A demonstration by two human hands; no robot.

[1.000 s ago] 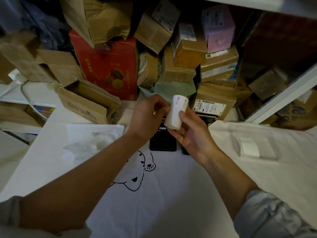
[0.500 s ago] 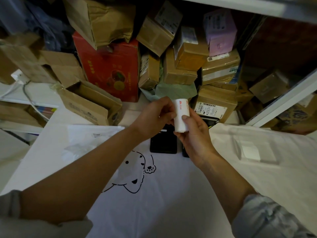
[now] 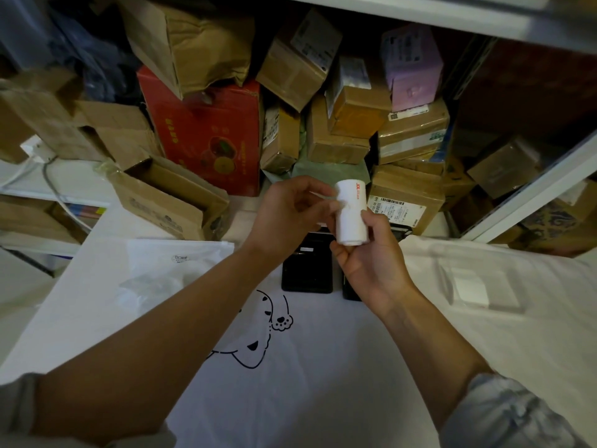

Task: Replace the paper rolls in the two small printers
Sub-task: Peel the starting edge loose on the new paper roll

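A white paper roll [image 3: 350,215] with red print near its top stands upright in my right hand [image 3: 368,260], which grips it from below and behind. My left hand [image 3: 287,215] pinches at the roll's left side, apparently on its loose edge or wrapper. Beneath my hands, two small black printers lie side by side on the white cloth: the left printer [image 3: 307,270] is mostly visible, while the right printer [image 3: 350,291] is largely hidden by my right hand.
A white cloth [image 3: 307,383] with a cartoon dog drawing covers the table. A clear plastic bag [image 3: 155,273] lies at left, a clear tray holding a white square [image 3: 475,286] at right. Stacked cardboard boxes [image 3: 407,202] and a red box [image 3: 210,137] crowd the back.
The roll has turned more upright and lifted slightly in my right hand. My left fingers have shifted along the roll's left side.
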